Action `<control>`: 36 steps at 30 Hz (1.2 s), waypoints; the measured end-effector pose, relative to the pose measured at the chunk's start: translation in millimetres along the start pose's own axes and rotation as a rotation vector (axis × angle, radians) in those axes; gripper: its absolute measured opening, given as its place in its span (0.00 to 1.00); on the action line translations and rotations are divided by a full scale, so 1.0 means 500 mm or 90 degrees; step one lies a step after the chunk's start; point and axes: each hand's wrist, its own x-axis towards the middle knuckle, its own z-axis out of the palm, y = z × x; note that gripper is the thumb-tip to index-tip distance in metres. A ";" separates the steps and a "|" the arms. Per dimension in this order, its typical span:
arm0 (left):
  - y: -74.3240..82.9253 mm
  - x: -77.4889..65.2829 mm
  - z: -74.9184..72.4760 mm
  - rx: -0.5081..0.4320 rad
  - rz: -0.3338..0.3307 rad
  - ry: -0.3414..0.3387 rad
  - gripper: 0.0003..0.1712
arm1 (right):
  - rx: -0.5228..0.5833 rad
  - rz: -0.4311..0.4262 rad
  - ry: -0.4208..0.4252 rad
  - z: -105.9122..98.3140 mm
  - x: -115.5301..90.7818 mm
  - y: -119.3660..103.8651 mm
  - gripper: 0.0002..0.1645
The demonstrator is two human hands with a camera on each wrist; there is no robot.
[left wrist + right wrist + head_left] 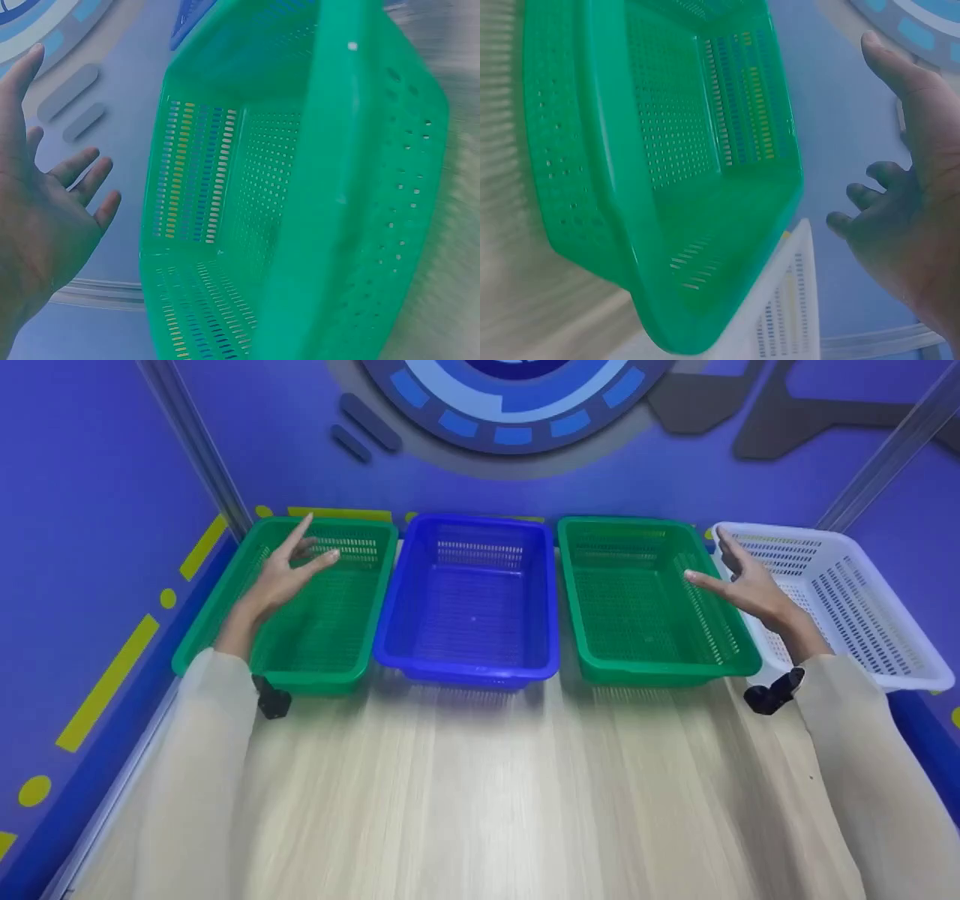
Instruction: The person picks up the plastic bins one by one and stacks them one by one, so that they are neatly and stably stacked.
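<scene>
My left hand [281, 574] hovers over the leftmost green basket [330, 679], its fingers spread and nothing in its grasp. In the left wrist view that hand [45, 202] shows a bare palm beside the same green basket [330, 187]. Over on the right, my right hand [750, 585] is held above the white basket [862, 607], thumb pointing toward the second green basket [637, 667]. The right wrist view shows this hand [907, 172] with fingers apart and holding nothing. A blue basket [469, 615] sits between the two green ones.
All the baskets stand in a row at the back of a wooden table [480, 780]. Behind them rises a blue printed wall [480, 487], with a side panel [82, 510] on the left. A black wrist device [274, 701] sits by the left sleeve.
</scene>
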 end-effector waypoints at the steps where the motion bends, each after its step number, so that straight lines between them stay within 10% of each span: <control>1: -0.003 -0.002 0.001 -0.002 0.002 -0.003 0.51 | 0.011 -0.004 -0.002 0.002 -0.001 0.000 0.59; 36: -0.090 -0.121 0.003 -0.010 0.048 -0.022 0.48 | 0.078 -0.086 -0.128 0.106 -0.042 -0.059 0.36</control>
